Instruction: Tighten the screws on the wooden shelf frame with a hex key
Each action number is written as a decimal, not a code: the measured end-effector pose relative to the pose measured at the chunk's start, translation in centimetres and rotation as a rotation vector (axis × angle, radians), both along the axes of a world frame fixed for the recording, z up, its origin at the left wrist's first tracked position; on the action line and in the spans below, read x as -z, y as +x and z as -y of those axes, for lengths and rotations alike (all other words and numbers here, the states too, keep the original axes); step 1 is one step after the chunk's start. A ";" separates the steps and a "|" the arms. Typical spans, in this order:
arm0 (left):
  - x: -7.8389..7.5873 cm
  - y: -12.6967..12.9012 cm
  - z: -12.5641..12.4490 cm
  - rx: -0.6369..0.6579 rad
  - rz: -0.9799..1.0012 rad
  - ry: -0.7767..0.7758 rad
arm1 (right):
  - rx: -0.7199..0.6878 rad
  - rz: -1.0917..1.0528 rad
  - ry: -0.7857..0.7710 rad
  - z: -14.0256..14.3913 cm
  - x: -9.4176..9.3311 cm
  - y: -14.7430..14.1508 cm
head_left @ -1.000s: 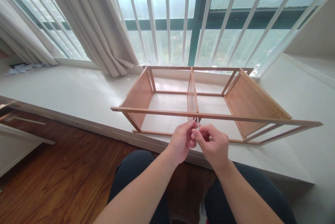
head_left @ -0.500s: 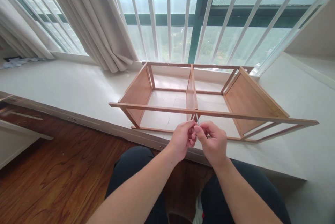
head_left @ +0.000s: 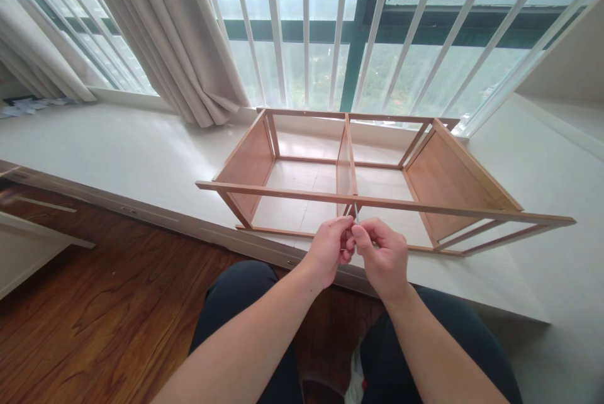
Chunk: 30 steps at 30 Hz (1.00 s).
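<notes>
just below centre, the right hand (head_left: 385,259) pinches a slim silver-grey metal rod (head_left: 357,213) in closed fingers, seemingly to steady it by the brown rectangular wooden frame (head_left: 401,205), the left hand (head_left: 329,252) curled alongside, its hold unclear.

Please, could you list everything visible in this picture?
Ledge: one, white, mid-view
Wooden shelf frame: one, brown, on ledge
Metal rod: one, silvery, centre
Curtains: two, grey-beige, left
Window bars: many, white, top
Window frame: one, green, behind bars
Papers: several, white, far left
Furniture piece: one, white, lower left
Floor: one, brown, below
Wall: one, white, right
Left hand: one, bare, beside rod
Right hand: one, bare, holding rod
Legs: two, dark-clothed, bottom
Footwear: one, whitish, bottom
</notes>
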<state>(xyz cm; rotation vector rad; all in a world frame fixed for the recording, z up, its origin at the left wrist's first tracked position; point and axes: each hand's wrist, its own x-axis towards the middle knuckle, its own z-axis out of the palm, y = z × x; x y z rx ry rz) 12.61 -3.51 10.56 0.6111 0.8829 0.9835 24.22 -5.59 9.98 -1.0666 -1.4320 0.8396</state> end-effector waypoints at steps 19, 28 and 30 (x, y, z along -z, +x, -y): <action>0.3 0.5 0.0 -0.001 -0.041 0.009 | 0.003 0.000 -0.043 0.0 0.5 0.2; 0.6 0.6 -0.2 0.011 -0.064 0.014 | 0.012 -0.115 -0.090 0.0 0.8 0.0; 0.6 0.7 -0.2 0.008 -0.068 0.015 | 0.005 -0.123 -0.095 -0.1 0.8 0.0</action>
